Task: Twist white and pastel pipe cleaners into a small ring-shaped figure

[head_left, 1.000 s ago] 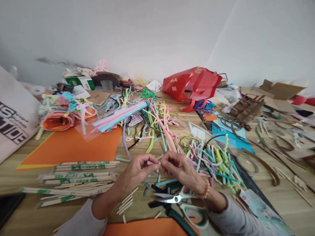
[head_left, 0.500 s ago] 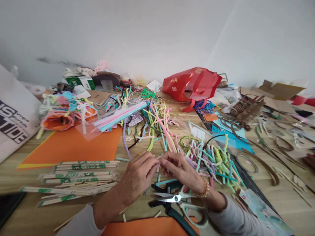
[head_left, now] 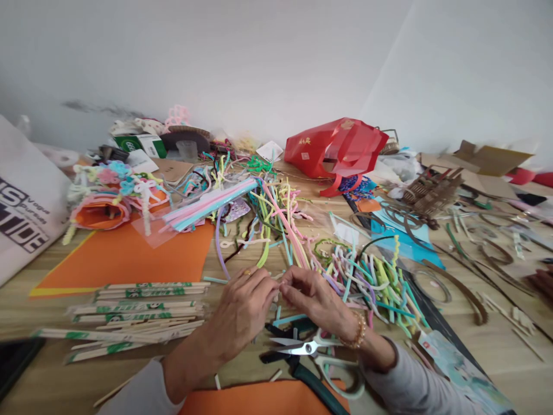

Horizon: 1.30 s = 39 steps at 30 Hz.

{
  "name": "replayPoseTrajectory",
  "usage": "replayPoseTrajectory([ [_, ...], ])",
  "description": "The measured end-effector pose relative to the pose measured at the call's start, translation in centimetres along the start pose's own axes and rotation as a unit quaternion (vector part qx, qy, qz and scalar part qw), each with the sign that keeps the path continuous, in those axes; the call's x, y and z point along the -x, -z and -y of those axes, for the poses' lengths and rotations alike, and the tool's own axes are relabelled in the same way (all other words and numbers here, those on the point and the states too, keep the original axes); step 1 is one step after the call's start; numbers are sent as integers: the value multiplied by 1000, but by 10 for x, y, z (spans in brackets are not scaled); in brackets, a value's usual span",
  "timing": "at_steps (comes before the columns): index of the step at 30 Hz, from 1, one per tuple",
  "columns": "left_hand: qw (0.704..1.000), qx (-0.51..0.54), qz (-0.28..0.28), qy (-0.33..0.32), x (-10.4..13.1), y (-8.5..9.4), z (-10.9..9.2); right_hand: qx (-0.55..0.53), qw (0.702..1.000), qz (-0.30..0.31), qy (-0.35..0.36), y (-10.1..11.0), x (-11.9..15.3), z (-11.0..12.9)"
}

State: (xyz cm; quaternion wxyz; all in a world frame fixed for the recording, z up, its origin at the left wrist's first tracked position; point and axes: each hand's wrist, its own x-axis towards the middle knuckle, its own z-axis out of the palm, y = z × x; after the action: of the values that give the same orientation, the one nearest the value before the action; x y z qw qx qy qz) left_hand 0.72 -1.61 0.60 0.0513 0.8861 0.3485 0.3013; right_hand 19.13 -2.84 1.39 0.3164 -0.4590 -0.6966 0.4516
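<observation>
My left hand (head_left: 248, 302) and my right hand (head_left: 313, 300) meet at the fingertips over the middle of the table, both pinched closed. Whatever lies between the fingertips is too small and hidden to make out. Just below my right hand are scissors (head_left: 309, 348) with pale handles, blades apart, lying over dark-handled pliers (head_left: 313, 383). Beyond my hands spreads a tangle of coloured pipe cleaners (head_left: 298, 230). A further heap of pipe cleaners (head_left: 375, 276) lies to the right of my right hand.
Wrapped chopsticks (head_left: 142, 311) and orange sheets (head_left: 133, 256) lie at left, near a felt-like flower bundle (head_left: 103, 210). A red bag (head_left: 334, 147) stands at the back. Brown strips (head_left: 462, 288), blue sheets (head_left: 406, 239) and an open carton (head_left: 492, 158) are at right.
Both hands have shifted only slightly, and their fingertips remain together. The things on the table look unchanged.
</observation>
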Motion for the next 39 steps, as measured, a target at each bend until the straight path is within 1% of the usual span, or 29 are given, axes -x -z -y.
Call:
replayPoseTrajectory([
  [3, 993, 95, 46, 53, -4, 4, 0, 134, 988, 2, 78, 6, 1, 5],
  [5, 977, 165, 86, 104, -7, 10, 0, 209, 967, 21, 143, 11, 2, 10],
  [6, 964, 203, 106, 133, -8, 13, 0, 243, 954, 37, 174, 13, 2, 12],
  [8, 930, 284, 143, 183, -11, 19, 0, 309, 922, 67, 224, 17, 4, 16],
  [9, 907, 334, 159, 199, -12, 22, 1, 338, 906, 75, 243, 19, 4, 16],
  [11, 846, 448, 181, 224, -14, 24, 2, 376, 882, 73, 273, 20, 6, 16],
  [13, 790, 529, 189, 244, -15, 24, 3, 381, 875, 62, 293, 20, 6, 13],
  [14, 775, 548, 187, 253, -15, 24, 3, 373, 878, 56, 294, 20, 6, 12],
  [15, 771, 553, 182, 259, -15, 24, 3, 355, 889, 48, 286, 19, 6, 11],
  [16, 778, 544, 173, 262, -16, 24, 3, 327, 905, 40, 270, 19, 5, 10],
  [17, 794, 524, 162, 262, -16, 24, 2, 289, 925, 31, 246, 18, 4, 9],
  [19, 843, 453, 137, 256, -16, 24, 1, 199, 963, 17, 181, 16, 3, 10],
  [20, 870, 408, 123, 249, -15, 24, 0, 155, 977, 14, 146, 15, 2, 10],
  [21, 895, 362, 107, 238, -14, 22, -1, 117, 987, 14, 113, 13, 1, 10],
  [23, 937, 272, 72, 206, -12, 18, -2, 59, 996, 18, 59, 9, 1, 10],
  [25, 968, 192, 38, 157, -9, 13, -3, 15, 999, 17, 27, 5, 1, 9],
  [26, 979, 156, 24, 132, -8, 11, -3, 0, 1000, 14, 18, 3, 1, 7],
  [28, 991, 99, 5, 88, -6, 8, -4, -21, 1000, 10, 7, -1, 2, 4],
  [30, 996, 62, -4, 58, -5, 7, -4, -30, 999, 13, 3, -2, 1, 0],
  [33, 999, 40, 6, 31, -4, 6, -2, 0, 999, 28, 16, 1, 0, -2],
  [34, 999, 43, 19, 28, -4, 7, -1, 28, 999, 33, 32, 3, 0, -2],
  [36, 995, 70, 57, 33, -5, 10, 0, 100, 990, 48, 87, 8, -1, 0],
  [37, 991, 91, 82, 43, -6, 12, 1, 141, 981, 59, 119, 11, -1, 1],
  [39, 977, 146, 138, 70, -8, 20, 2, 222, 953, 94, 183, 16, 0, 5],
])
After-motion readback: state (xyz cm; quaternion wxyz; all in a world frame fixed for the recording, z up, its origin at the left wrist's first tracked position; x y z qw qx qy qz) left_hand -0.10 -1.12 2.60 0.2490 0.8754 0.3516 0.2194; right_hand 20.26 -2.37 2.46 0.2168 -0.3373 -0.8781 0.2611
